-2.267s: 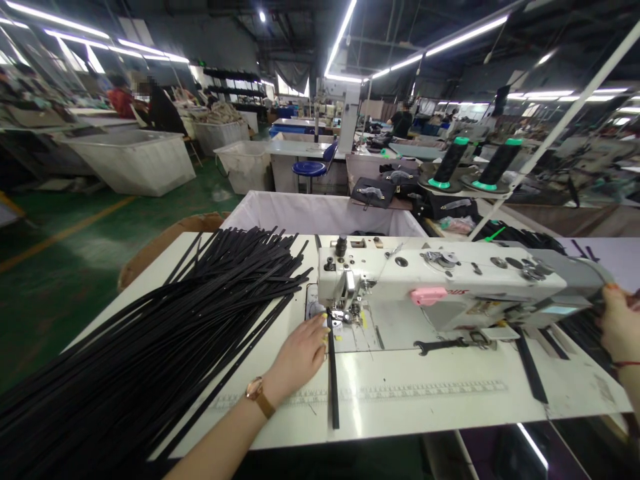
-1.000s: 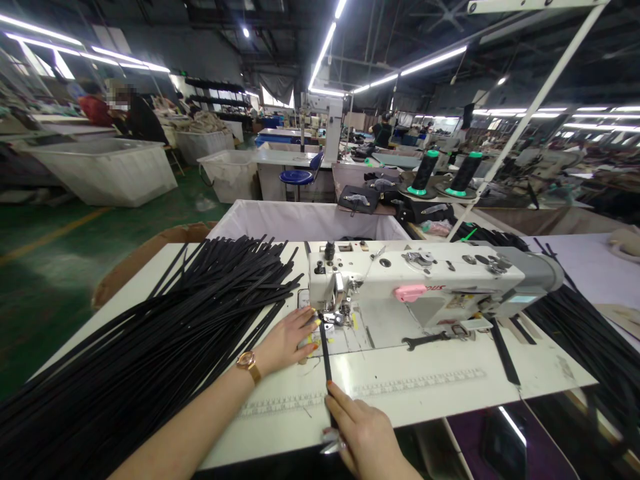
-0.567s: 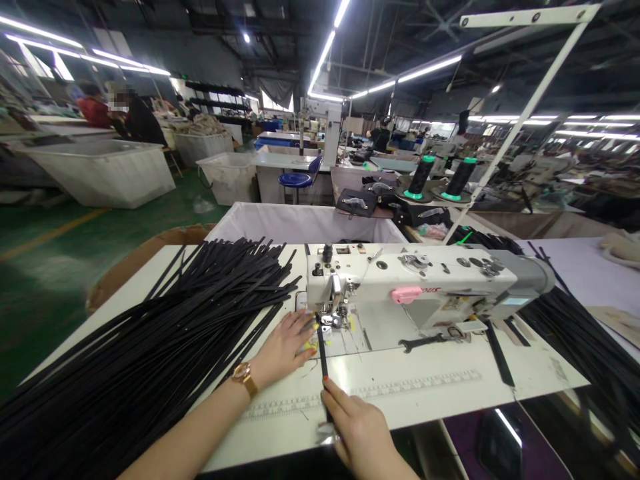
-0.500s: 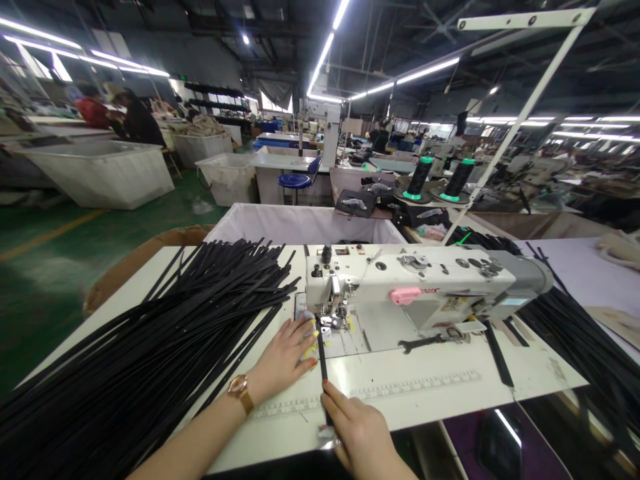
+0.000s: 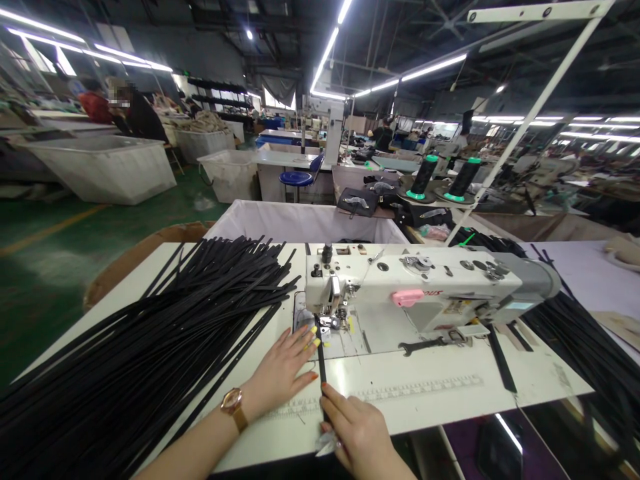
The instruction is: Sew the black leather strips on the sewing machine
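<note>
The narrow black strip is pinched by the right hand, seemingly aligned at the white sewing machine; beside the strip, the left hand is spread wide; straightness seems needed.

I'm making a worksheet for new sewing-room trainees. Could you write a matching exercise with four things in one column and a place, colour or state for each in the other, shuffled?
Column one
1. Wrench
2. Left hand
3. Chair
4. Right hand

Column two
A. Blue seat, out beyond the worktable
B. Fingers on a black strip, near the table's front edge
C. Lying flat in front of the sewing machine
D. Palm down, with a watch on its wrist

Right pairs: 1-C, 2-D, 3-A, 4-B
</note>
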{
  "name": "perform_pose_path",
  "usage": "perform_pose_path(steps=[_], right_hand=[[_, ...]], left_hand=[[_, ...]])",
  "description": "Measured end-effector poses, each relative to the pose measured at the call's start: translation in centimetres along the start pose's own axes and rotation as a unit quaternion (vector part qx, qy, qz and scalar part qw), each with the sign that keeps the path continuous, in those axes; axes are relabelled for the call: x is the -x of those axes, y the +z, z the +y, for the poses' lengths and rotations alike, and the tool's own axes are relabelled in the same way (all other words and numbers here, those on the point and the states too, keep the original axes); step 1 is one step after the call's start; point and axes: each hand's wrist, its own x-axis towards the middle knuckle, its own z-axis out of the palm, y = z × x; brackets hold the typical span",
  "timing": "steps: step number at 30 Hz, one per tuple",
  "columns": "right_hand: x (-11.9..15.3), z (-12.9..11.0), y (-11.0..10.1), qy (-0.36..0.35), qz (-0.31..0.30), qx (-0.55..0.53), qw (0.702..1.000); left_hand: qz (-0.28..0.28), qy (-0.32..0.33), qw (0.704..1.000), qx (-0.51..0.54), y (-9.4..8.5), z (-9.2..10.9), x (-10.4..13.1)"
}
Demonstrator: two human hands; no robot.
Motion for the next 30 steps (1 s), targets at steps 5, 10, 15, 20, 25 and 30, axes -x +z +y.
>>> perform_pose_path(steps=[5, 10, 15, 20, 25, 30], right_hand=[[-0.4, 0.1, -0.1, 0.011, 0.000, -0.020, 1.000], [-0.6, 0.6, 0.4, 0.016, 0.002, -0.027, 0.999], [-0.5, 0.8, 0.9, 0.020, 0.011, -0.028, 0.999], [-0.4, 0.9, 1.1, 0.020, 0.028, -0.041, 0.999], [-0.2, 1.0, 1.0, 0.013, 0.038, -0.046, 0.998], [-0.3, 1.0, 0.8, 0.005, 0.053, -0.053, 0.997]], left_hand=[[0.002, -0.002, 1.000, 0.001, -0.2, 0.0, -0.2], [0.002, 0.000, 1.000, -0.009, -0.5, -0.1, -0.4], [0.020, 0.000, 1.000, 0.001, -0.3, -0.3, -0.5], [0.012, -0.002, 1.000, 0.001, -0.4, -0.4, -0.7], [-0.007, -0.003, 1.000, -0.009, -0.4, -0.5, -0.9], [-0.005, -0.006, 1.000, -0.006, -0.5, -0.5, -1.0]])
